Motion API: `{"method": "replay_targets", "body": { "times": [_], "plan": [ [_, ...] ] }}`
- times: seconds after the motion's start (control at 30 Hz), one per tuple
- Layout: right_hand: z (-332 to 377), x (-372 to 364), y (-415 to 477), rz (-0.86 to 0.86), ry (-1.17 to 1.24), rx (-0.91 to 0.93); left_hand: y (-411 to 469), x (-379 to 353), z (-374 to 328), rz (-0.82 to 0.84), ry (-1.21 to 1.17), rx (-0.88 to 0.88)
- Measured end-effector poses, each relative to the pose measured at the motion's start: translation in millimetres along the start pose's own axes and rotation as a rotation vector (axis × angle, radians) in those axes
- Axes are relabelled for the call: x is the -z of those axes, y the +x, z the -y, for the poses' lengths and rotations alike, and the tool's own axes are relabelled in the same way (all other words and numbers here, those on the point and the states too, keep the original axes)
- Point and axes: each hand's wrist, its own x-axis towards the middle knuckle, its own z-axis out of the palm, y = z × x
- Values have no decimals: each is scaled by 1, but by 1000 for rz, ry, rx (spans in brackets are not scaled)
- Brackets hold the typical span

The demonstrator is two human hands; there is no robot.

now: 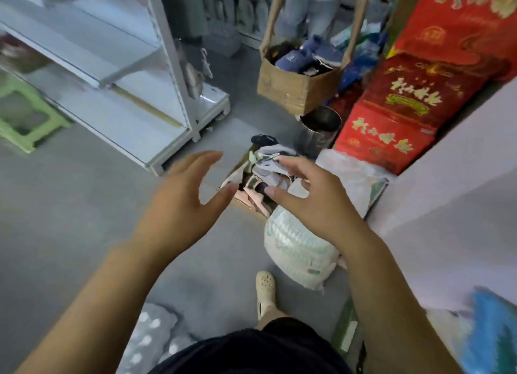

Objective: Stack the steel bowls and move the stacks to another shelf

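Down on the grey floor, an open carton [247, 205] holds a jumble of pale slippers. Beyond it, someone carries a cardboard box [293, 88] of blue slippers. A shiny round steel pot [319, 133] stands beside glossy red boxes [391, 133], well beyond both hands. Left hand [179, 203] and right hand [313, 203] hover, fingers spread, grasping nothing. White metal shelf [112, 74] stands left.
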Motion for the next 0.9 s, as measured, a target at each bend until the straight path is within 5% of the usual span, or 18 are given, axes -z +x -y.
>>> {"method": "replay_targets", "body": {
  "times": [0.47,0.9],
  "plan": [
    [30,-8,196,316,-164,219,92,0,60,-221,0,366],
    [131,-186,303,652,-183,419,79,71,200,-390,54,737]
  ]
}}
